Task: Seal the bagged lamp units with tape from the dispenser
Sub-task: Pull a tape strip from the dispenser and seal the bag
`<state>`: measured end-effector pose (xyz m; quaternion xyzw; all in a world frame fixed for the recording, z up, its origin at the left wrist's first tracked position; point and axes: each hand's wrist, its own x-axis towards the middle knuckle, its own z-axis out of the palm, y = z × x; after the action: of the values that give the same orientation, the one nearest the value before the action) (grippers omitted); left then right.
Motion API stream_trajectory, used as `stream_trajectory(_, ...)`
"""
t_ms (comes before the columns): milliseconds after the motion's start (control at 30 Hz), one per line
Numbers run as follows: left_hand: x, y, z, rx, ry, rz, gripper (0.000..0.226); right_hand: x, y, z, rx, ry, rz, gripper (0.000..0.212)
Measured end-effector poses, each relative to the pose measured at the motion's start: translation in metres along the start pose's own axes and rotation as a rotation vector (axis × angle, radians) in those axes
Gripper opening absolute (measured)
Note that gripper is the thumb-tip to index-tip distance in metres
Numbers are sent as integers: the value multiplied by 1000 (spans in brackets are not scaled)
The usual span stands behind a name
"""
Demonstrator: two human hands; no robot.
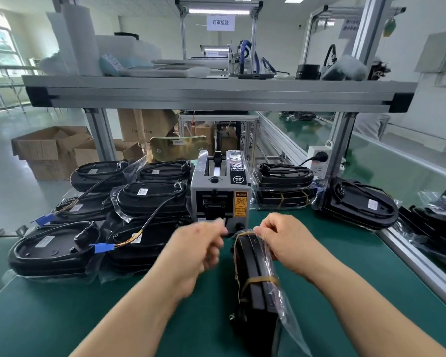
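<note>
- Green matted tabletop (113, 318): carries everything listed.
- Heap of black oval lamp units in loose clear bags (144, 202), from the left edge to the middle. Bag mouths gape and cables trail out. Judged unsealed, and the bulk of the work left.
- Stack of bagged units crossed by tan strips (283, 191), far edge, just right of the dispenser. Judged finished.
- Grey box-shaped tape dispenser (220, 191), far middle, outlet facing the person.
- Black bagged lamp unit standing on edge (252, 274), middle of the tabletop, just before the dispenser. Tan bands cross it at two places. Judged mid-seal.
- Right hand (281, 238): fingers pinch the gathered bag mouth at the unit's far end.
- Left hand (198, 243): fingers curled at the dispenser outlet, blurred. Whether they pinch a tape strip I cannot tell.
</note>
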<state>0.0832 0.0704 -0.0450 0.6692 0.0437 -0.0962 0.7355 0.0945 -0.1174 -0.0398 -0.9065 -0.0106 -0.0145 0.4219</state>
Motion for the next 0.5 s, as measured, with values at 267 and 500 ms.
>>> stream_trajectory(267, 100, 10, 7, -321, 350, -302, 13, 0, -1, -1, 56, -20, -7, 25)
stream_trajectory(500, 110, 15, 21, -435, 480, -293, 16, 2, 0, 1, 120, -23, -12, 24)
